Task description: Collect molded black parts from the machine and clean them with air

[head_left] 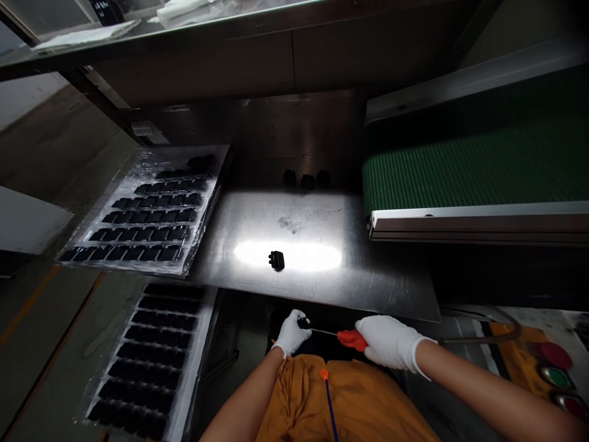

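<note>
Left grip (292,336), at six o'clock, is pinched closed on a small black part (302,323), and your right grip (389,342), toward five, is wrapped round a red-handled tool (352,339) whose thin metal shaft (324,332) runs across to that part. Whether its tip touches is hard to tell in this dim patch. To do this well, brace the part firmly, line the shaft up straight and press gently, with your left grip out of the tip's path. Working over the brightly lit desk (368,285), near the lone black block (277,260) toward seven o'clock, would likely help you see.
</note>
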Available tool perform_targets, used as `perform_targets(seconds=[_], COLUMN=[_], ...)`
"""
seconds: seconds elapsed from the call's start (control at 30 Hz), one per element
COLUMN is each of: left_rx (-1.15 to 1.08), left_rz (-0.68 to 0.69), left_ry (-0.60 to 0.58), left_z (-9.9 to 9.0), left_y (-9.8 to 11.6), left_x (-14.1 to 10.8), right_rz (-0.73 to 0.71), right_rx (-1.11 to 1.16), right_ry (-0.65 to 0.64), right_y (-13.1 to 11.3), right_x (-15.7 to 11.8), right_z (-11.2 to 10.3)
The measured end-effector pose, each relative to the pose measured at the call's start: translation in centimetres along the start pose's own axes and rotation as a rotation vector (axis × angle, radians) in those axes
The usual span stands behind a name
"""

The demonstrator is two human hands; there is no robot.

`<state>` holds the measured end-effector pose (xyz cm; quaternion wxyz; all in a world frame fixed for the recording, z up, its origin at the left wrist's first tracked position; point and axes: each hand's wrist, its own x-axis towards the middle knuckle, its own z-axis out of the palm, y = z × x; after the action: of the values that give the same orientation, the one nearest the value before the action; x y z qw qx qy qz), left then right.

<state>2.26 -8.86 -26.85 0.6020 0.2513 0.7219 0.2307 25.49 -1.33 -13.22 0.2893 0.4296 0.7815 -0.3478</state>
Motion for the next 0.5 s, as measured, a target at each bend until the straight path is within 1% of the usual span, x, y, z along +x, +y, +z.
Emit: perform_targets(seconds=[0.13, 0.27, 0.37, 0.43, 0.5], left_rx=[0.333, 0.525, 0.566, 0.547, 0.495], left_rz=[0.150, 0.249, 0.295, 0.305, 0.292], left_ry=[-0.080, -0.175, -0.204, -0.185, -0.140], left_z=[-0.4, -1.2, -1.5, -1.6, -1.7], left_y=[-0.2, -0.1, 0.2, 0.5, 0.8], left_x=[-0.2, -0.7, -1.2, -1.5, -1.8], right_rz=[0.006, 0.007, 0.005, 0.000, -0.007], right_rx=[-0.002, 0.011, 0.017, 0.024, 0.035], right_ry=[0.009, -0.007, -0.007, -0.008, -0.012], right_y=[-0.2, -0.1, -0.1, -0.2, -0.2], right_x=[-0.2, -0.4, -0.7, -0.9, -1.1], right_z=[-0.4, -0.8, -1.0, -1.0, -0.9])
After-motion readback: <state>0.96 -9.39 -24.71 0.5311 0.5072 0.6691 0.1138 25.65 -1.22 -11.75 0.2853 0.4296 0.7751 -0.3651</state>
